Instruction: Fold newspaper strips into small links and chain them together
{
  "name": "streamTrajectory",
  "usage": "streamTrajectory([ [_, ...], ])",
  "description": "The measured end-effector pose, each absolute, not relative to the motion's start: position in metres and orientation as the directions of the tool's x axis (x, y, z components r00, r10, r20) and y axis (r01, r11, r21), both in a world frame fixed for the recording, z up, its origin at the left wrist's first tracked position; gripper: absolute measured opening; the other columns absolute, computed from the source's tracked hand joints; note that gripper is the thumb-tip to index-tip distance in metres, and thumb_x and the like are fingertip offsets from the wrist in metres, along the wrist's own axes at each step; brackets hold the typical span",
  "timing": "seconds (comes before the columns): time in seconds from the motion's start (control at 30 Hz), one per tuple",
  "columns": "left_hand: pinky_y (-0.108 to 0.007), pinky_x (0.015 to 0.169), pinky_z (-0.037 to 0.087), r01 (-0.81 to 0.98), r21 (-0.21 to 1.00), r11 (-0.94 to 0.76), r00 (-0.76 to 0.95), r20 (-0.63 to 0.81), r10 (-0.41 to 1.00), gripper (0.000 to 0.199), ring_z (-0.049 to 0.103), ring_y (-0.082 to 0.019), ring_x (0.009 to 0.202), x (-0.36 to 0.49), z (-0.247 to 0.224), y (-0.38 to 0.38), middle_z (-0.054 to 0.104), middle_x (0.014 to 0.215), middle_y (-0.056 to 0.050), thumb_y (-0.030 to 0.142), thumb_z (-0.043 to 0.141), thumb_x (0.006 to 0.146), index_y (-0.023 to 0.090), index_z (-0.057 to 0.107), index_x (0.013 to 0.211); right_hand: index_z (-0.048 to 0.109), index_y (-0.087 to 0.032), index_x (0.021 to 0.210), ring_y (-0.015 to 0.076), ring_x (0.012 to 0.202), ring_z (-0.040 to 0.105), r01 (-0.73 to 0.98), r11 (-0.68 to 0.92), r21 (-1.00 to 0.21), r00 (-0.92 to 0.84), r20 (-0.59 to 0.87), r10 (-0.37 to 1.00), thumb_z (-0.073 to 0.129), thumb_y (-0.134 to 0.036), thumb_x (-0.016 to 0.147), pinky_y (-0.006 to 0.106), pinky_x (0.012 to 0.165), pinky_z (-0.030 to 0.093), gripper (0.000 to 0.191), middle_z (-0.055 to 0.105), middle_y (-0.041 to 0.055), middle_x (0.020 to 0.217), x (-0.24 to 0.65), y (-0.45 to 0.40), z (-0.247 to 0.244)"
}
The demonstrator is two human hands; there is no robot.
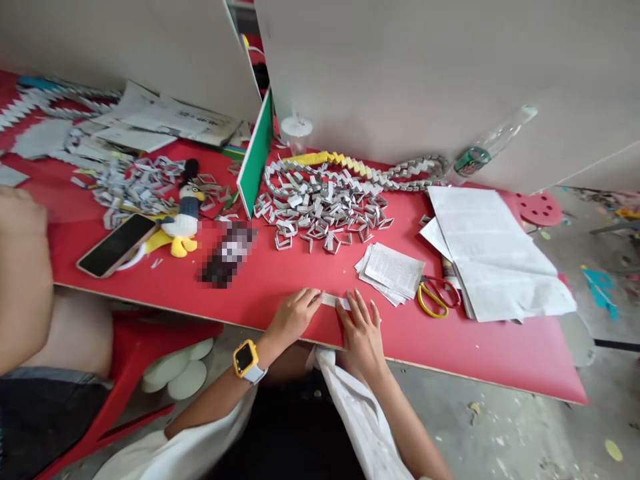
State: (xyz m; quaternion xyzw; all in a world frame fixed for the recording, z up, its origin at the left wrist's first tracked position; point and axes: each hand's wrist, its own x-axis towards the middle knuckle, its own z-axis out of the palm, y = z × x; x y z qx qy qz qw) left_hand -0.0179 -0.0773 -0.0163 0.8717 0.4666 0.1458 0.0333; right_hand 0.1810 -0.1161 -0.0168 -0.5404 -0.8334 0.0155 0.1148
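My left hand (293,317), with a yellow watch (245,359) on its wrist, and my right hand (361,327) press a narrow strip of printed paper (333,301) flat on the red table (280,277) near its front edge. Both hands touch the strip, fingers bent down on it. Just beyond lies a small stack of cut paper slips (393,271). Further back sits a heap of several folded paper links (325,210), and behind it a long chain of joined links (360,170).
Yellow-handled scissors (434,297) lie right of the slips, beside large paper sheets (493,253). A phone (117,245) and a plush duck (184,213) sit at left. A green board (256,157) stands upright. Another person's arm (23,280) is at far left.
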Motion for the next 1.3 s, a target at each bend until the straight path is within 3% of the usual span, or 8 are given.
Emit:
streamTrajectory([
  [0.17, -0.035, 0.095, 0.052, 0.796, 0.149, -0.587, 0.553, 0.216, 0.805, 0.038, 0.064, -0.023, 0.107, -0.017, -0.013, -0.089, 0.066, 0.121, -0.012, 0.01, 0.045, 0.089, 0.014, 0.06, 0.124, 0.058, -0.016, 0.128, 0.0282, 0.135, 0.044, 0.936, 0.313, -0.163, -0.271, 0.233, 0.934, 0.043, -0.009, 0.091, 0.049, 0.108, 0.031, 0.04, 0.061, 0.0137, 0.133, 0.204, -0.126, -0.02],
  [0.4, -0.044, 0.099, 0.049, 0.79, 0.166, -0.59, 0.557, 0.208, 0.804, 0.033, 0.064, -0.026, 0.108, -0.011, -0.012, -0.09, 0.066, 0.119, -0.016, 0.01, 0.043, 0.093, 0.011, 0.06, 0.121, 0.059, -0.013, 0.12, 0.0367, 0.135, 0.037, 0.974, 0.177, -0.141, -0.132, 0.281, 0.951, 0.049, -0.018, 0.09, 0.054, 0.1, 0.038, 0.033, 0.054, 0.0223, 0.127, 0.19, -0.132, -0.008],
  [0.5, -0.038, 0.09, 0.053, 0.768, 0.177, -0.616, 0.582, 0.209, 0.786, 0.029, 0.066, -0.023, 0.099, -0.011, -0.01, -0.082, 0.069, 0.104, -0.013, 0.004, 0.044, 0.09, 0.013, 0.063, 0.109, 0.061, -0.016, 0.113, 0.0334, 0.123, 0.045, 0.953, 0.211, -0.216, -0.133, 0.33, 0.935, 0.05, -0.023, 0.093, 0.047, 0.092, 0.042, 0.024, 0.056, 0.0187, 0.118, 0.175, -0.119, -0.008],
  [0.6, -0.033, 0.076, 0.055, 0.751, 0.194, -0.631, 0.595, 0.215, 0.775, 0.023, 0.066, -0.021, 0.086, -0.014, -0.008, -0.073, 0.067, 0.089, -0.01, 0.004, 0.045, 0.09, 0.014, 0.064, 0.1, 0.061, -0.02, 0.107, 0.025, 0.104, 0.053, 0.905, 0.322, -0.278, -0.244, 0.281, 0.928, 0.046, -0.017, 0.094, 0.04, 0.09, 0.039, 0.021, 0.063, 0.0102, 0.104, 0.171, -0.104, -0.013],
  [0.7, -0.031, 0.07, 0.053, 0.753, 0.231, -0.616, 0.575, 0.224, 0.787, 0.018, 0.065, -0.019, 0.081, -0.016, -0.008, -0.069, 0.067, 0.086, -0.008, 0.011, 0.047, 0.092, 0.015, 0.064, 0.095, 0.061, -0.019, 0.101, 0.022, 0.094, 0.052, 0.9, 0.306, -0.309, -0.234, 0.249, 0.94, 0.045, -0.011, 0.093, 0.036, 0.087, 0.038, 0.02, 0.065, 0.0066, 0.093, 0.173, -0.095, -0.017],
  [0.97, -0.026, 0.07, 0.048, 0.809, 0.418, -0.413, 0.376, 0.172, 0.911, 0.019, 0.065, -0.015, 0.083, -0.018, -0.009, -0.061, 0.068, 0.089, -0.004, 0.022, 0.049, 0.094, 0.021, 0.068, 0.094, 0.061, -0.021, 0.102, 0.0235, 0.094, 0.044, 0.918, 0.2, -0.342, -0.16, 0.141, 0.977, 0.045, -0.013, 0.093, 0.034, 0.081, 0.034, 0.02, 0.06, 0.0073, 0.095, 0.174, -0.086, -0.017],
  [1.17, -0.031, 0.077, 0.047, 0.817, 0.503, -0.283, 0.268, 0.104, 0.958, 0.012, 0.063, -0.018, 0.082, -0.015, -0.01, -0.053, 0.067, 0.086, -0.003, 0.021, 0.056, 0.089, 0.021, 0.067, 0.088, 0.06, -0.017, 0.094, 0.0263, 0.091, 0.041, 0.948, 0.043, -0.315, -0.011, 0.103, 0.995, 0.043, -0.028, 0.096, 0.037, 0.079, 0.034, 0.02, 0.053, 0.0105, 0.095, 0.17, -0.081, -0.023],
  [1.3, -0.034, 0.086, 0.047, 0.815, 0.535, -0.221, 0.199, 0.1, 0.975, 0.011, 0.062, -0.02, 0.086, -0.012, -0.012, -0.056, 0.067, 0.088, -0.004, 0.021, 0.058, 0.088, 0.021, 0.065, 0.097, 0.06, -0.017, 0.093, 0.0273, 0.093, 0.041, 0.954, -0.004, -0.299, 0.029, 0.076, 0.997, 0.046, -0.034, 0.095, 0.038, 0.078, 0.034, 0.022, 0.051, 0.0107, 0.095, 0.169, -0.08, -0.021],
])
